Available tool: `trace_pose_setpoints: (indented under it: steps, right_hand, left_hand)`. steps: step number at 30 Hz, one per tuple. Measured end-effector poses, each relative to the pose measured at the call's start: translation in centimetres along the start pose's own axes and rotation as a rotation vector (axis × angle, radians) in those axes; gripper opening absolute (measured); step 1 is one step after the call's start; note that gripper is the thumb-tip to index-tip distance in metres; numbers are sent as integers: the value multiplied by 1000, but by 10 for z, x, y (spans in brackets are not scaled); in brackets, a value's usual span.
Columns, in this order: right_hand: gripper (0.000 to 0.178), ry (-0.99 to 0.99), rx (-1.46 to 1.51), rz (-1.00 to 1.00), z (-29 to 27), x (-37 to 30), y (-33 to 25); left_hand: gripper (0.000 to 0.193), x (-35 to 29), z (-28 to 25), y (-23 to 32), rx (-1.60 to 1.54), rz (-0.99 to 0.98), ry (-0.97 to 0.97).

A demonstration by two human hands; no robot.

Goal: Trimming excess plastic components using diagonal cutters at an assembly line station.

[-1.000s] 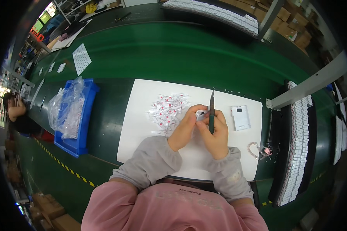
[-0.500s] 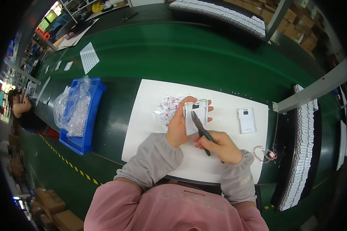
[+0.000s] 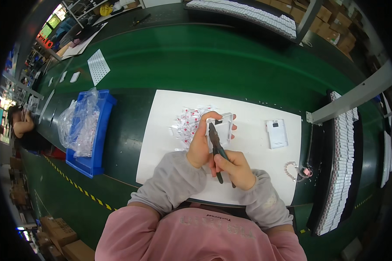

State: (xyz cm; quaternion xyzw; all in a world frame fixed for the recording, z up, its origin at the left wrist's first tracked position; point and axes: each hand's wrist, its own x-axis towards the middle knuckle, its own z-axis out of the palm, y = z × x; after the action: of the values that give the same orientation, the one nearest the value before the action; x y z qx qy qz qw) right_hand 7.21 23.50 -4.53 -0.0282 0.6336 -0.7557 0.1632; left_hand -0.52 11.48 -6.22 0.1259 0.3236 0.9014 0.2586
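Note:
My left hand point(image 3: 199, 145) is closed around a white plastic case point(image 3: 224, 130) with a small dark window near its top. In my right hand point(image 3: 237, 167) is a pair of pliers point(image 3: 217, 148) with dark green handles, which stand slightly apart. Their jaws lie over the case's left edge, near my left thumb; whether they grip it I cannot tell. A similar white case point(image 3: 278, 135) lies on the white board point(image 3: 252, 174) to the right. Left of my left hand is a heap of small white pieces with red marks point(image 3: 188, 122).
At the left stands a blue bin point(image 3: 99, 152) with clear plastic bags point(image 3: 85, 126). A beaded bracelet point(image 3: 291, 172) lies at the board's right edge. Further right are a metal post point(image 3: 353, 93) and a tray of stacked white pieces point(image 3: 340, 174). A person point(image 3: 24, 126) sits far left.
My right hand has moved left and slightly down with the pliers, whose jaws went from over the case's middle to its left edge. The handles have spread apart. The left hand keeps the case.

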Motion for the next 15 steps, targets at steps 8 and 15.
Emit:
trace_pose_setpoints:
  steps: [8, 15]
  right_hand:
    - [33, -56, 268, 123, -9, 1, -16]
    - [12, 303, -406, -430, -41, 0, -25]
  left_hand:
    - [39, 3, 2, 7, 31, -5, 65]
    - [36, 8, -18, 10, 90, 24, -44]
